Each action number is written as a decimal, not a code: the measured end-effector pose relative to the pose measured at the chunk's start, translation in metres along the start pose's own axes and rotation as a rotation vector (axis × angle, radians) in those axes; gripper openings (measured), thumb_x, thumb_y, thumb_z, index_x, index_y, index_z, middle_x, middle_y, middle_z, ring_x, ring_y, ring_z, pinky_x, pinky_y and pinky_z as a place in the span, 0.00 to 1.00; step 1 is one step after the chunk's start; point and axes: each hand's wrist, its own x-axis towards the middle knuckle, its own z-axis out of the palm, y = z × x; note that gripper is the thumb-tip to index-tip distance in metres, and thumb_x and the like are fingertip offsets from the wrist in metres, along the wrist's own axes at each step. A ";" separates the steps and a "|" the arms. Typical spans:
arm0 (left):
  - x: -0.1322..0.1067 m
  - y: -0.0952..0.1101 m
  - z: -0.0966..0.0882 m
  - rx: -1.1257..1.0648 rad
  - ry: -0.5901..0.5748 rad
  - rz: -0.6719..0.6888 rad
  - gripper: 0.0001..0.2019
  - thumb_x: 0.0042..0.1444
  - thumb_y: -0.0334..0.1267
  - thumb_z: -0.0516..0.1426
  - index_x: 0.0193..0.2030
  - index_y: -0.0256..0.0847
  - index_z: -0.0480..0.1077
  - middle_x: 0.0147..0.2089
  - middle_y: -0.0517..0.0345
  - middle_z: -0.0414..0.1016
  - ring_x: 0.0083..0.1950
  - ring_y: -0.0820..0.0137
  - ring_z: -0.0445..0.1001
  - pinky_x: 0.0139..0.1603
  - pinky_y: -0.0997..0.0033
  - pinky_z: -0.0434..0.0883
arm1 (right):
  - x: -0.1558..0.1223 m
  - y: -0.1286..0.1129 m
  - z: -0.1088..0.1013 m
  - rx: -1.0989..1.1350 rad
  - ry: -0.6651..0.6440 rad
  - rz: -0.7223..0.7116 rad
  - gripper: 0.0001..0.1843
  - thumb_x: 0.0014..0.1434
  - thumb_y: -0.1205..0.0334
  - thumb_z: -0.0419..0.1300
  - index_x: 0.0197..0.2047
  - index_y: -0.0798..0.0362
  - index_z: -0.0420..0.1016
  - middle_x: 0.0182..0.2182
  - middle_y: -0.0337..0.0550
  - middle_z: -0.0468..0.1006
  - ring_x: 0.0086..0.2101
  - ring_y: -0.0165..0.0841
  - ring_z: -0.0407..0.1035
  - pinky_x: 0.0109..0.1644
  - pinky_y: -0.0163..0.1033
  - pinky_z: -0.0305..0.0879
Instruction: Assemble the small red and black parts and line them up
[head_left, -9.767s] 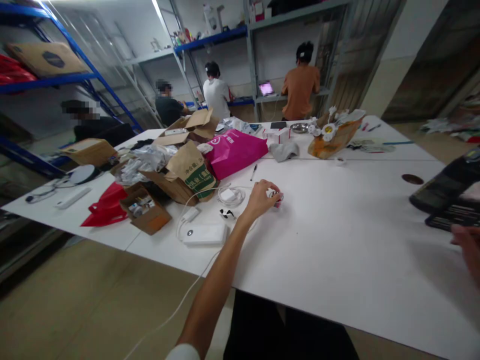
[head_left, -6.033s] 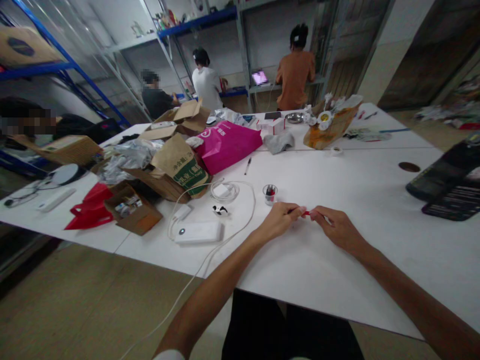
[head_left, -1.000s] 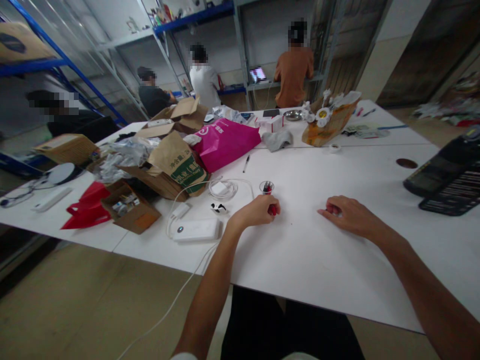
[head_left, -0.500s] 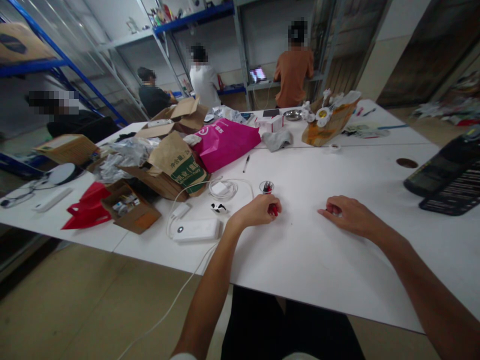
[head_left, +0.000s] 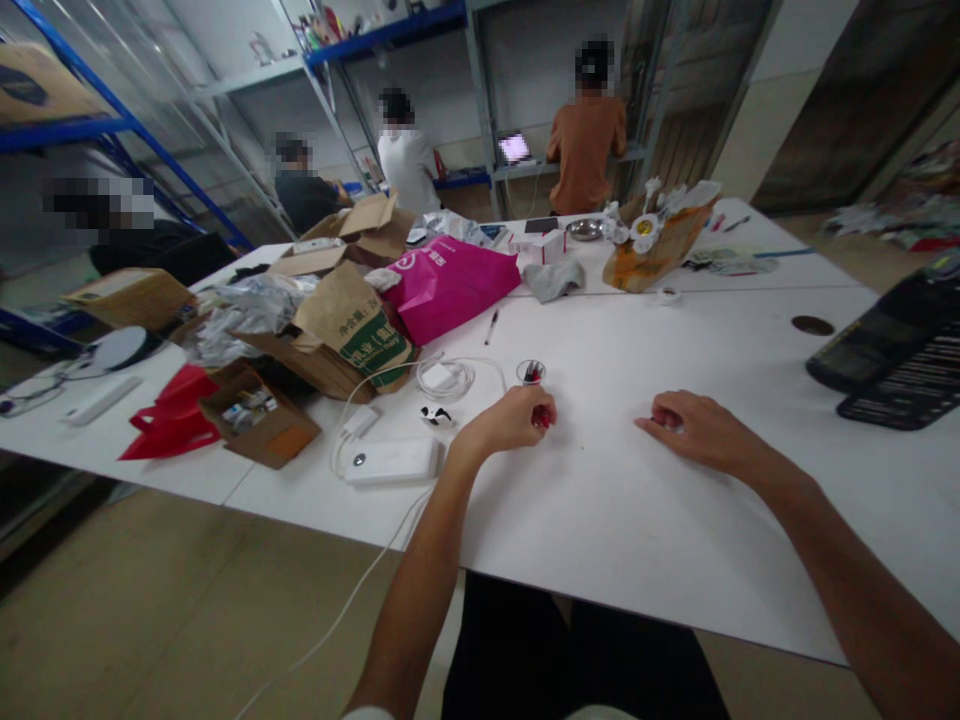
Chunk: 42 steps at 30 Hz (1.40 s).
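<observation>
My left hand (head_left: 514, 420) is closed round a small red object (head_left: 541, 418), mostly hidden by the fingers, so its kind does not show. Just beyond that hand stands a small clear cup (head_left: 531, 364) with dark and red pieces in it. My right hand (head_left: 697, 430) rests on the white table (head_left: 600, 520) to the right, its fingers curled in and the thumb pointing left. A pale glint shows under those fingers, but I cannot make out what it is. The two hands are apart.
Left of my left arm lie a white power bank (head_left: 394, 460), a coiled white cable (head_left: 450, 378) and a black-and-white item (head_left: 436, 416). Farther off are a magenta bag (head_left: 454, 285), a pen (head_left: 491, 327) and cardboard boxes. A black bag-like item (head_left: 892, 340) stands right. Several people sit behind.
My left hand has shifted slightly left, and the red object shows a little less below its fingers. The right hand stays in place.
</observation>
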 end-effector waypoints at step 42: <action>0.026 -0.036 -0.026 0.057 0.552 -0.163 0.04 0.67 0.37 0.65 0.43 0.40 0.79 0.48 0.51 0.80 0.51 0.63 0.76 0.57 0.62 0.72 | -0.002 -0.012 -0.009 0.072 0.297 -0.041 0.26 0.75 0.35 0.55 0.38 0.48 0.70 0.34 0.45 0.79 0.32 0.37 0.70 0.40 0.44 0.65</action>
